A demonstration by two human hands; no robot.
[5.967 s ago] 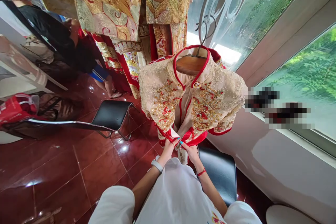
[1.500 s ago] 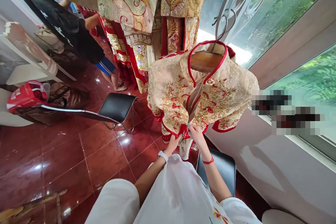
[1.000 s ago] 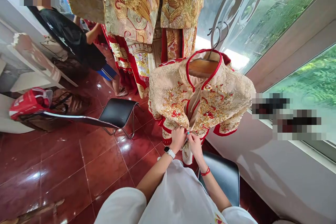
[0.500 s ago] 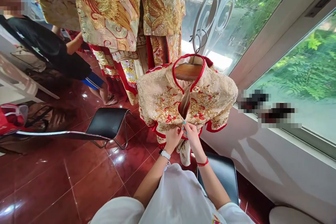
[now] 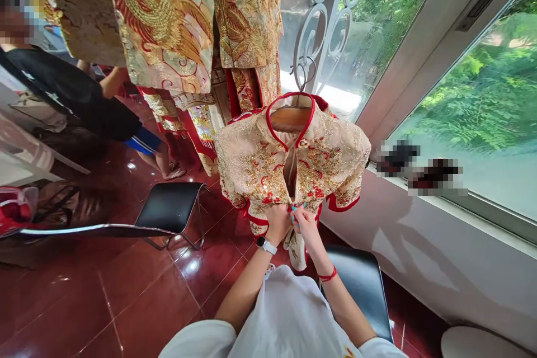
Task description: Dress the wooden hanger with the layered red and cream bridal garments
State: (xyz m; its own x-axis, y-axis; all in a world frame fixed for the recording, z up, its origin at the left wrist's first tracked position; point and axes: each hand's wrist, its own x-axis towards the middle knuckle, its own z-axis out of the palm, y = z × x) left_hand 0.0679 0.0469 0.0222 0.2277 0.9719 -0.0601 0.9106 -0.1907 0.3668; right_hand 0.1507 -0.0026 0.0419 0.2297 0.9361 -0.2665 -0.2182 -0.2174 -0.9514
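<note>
An embroidered cream and gold jacket (image 5: 323,162) with red trim hangs in front of me on a hanger (image 5: 300,89). Its front gapes from the collar down to my hands. My left hand (image 5: 278,222), with a watch at the wrist, is closed on the jacket's front edge at the lower middle. Right beside it my right hand (image 5: 305,224), a red string on its wrist, pinches the front edge as well. The fingertips nearly meet, and they hide any small fastener between them. White sleeves of a second garment part (image 5: 297,251) dangle just below.
Gold embroidered garments (image 5: 168,22) hang at the back left, near a person in a black shirt (image 5: 67,78). One black chair (image 5: 170,207) stands at left, another black seat (image 5: 356,279) at lower right. A scrolled metal grille (image 5: 321,22) and windows line the right.
The view has shifted slightly, so the jacket sits a little further left and lower. Both hands stay at the jacket's front, and the front edges above them look straighter.
</note>
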